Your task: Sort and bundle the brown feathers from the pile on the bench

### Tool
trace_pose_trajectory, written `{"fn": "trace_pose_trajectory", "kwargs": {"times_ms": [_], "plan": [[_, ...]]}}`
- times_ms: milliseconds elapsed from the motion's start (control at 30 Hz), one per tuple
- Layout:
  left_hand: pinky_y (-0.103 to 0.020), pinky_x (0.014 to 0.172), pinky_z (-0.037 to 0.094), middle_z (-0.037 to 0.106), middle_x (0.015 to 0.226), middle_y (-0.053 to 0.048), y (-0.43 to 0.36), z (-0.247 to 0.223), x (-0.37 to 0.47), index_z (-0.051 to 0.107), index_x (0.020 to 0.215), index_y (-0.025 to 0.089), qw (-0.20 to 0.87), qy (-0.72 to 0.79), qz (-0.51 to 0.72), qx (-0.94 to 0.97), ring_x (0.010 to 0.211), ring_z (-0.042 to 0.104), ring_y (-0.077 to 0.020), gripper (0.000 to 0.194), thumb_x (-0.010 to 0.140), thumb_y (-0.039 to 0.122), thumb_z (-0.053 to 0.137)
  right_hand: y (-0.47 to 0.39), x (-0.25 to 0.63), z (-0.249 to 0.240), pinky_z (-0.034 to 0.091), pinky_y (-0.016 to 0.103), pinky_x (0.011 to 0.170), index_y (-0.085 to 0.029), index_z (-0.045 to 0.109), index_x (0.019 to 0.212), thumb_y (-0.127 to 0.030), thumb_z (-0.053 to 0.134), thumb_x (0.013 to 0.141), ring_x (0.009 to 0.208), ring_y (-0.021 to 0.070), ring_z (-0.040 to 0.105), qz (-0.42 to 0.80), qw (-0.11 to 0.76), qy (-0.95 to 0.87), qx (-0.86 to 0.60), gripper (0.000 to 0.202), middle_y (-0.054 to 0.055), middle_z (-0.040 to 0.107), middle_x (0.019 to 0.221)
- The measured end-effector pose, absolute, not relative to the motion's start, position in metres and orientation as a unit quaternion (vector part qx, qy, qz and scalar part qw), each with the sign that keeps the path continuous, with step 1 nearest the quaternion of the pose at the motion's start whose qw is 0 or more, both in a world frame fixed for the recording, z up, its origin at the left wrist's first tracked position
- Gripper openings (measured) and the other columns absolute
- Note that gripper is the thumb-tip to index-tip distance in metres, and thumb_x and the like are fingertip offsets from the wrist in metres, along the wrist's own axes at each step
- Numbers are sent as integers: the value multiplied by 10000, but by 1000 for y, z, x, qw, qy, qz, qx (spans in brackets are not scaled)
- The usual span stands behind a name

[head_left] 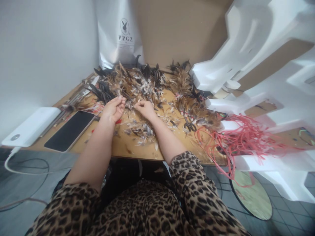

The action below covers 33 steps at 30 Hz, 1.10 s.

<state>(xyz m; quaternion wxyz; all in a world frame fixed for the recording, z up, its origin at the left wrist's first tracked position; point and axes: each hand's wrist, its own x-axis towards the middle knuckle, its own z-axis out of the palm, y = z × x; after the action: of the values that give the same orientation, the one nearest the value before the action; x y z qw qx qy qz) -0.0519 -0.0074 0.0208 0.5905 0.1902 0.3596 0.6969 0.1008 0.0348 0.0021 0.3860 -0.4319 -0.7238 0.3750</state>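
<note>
A large heap of brown, black and white feathers [145, 83] covers the back of the wooden table [123, 147]. At its front edge, my left hand [115, 108] is palm up with its fingers curled and the fingertips together; what they pinch is too small to name. Just to the right, my right hand [145, 109] has thumb and forefinger pinched close to the feathers, on something I cannot make out. A smaller pile of loose feathers [142, 131] lies in front of my hands. Black scissors [189, 124] rest to the right, beside brown feather bunches [197, 111].
On the left lie a phone [70, 131] and a white power bank [31, 126] with a cable. Red strings [241, 134] hang over the right edge by white foam pieces [216, 72]. Behind the heap stands a silvery-white bag [118, 52]. A round green-topped object [253, 196] is below right.
</note>
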Motion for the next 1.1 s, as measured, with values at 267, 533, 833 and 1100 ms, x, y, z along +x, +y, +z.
{"fn": "trace_pose_trajectory", "kwargs": {"times_ms": [267, 533, 833, 1100], "plan": [[-89, 446, 438, 626, 638, -12, -8, 20, -50, 617, 719, 118, 608, 352, 689, 177, 498, 561, -30, 70, 748, 54, 613, 15, 92, 5, 447, 336, 735, -180, 675, 794, -425, 562, 745, 825, 240, 619, 104, 173, -833, -515, 274, 126, 675, 882], [-94, 440, 434, 630, 643, -16, -7, 19, -51, 610, 732, 99, 622, 340, 682, 181, 498, 565, -32, 46, 754, 58, 606, 25, 100, 9, 437, 263, 701, -148, 684, 728, -215, 542, 702, 736, 171, 612, 215, 205, -794, -531, 159, 58, 672, 733], [-96, 451, 435, 633, 636, -6, -6, 19, -50, 610, 738, 110, 613, 355, 684, 175, 493, 568, -30, 57, 771, 68, 591, 33, 103, 11, 222, 159, 408, -135, 581, 698, -204, 641, 611, 398, 26, 338, 652, 385, -506, -413, 125, -79, 457, 458], [-120, 440, 451, 690, 745, -49, -6, 16, -47, 624, 756, 97, 598, 381, 676, 202, 545, 617, -67, 28, 748, 73, 611, 32, 111, 18, 236, 142, 387, -142, 525, 697, -202, 721, 550, 427, 24, 385, 783, 370, -417, -277, 252, -62, 513, 547]]}}
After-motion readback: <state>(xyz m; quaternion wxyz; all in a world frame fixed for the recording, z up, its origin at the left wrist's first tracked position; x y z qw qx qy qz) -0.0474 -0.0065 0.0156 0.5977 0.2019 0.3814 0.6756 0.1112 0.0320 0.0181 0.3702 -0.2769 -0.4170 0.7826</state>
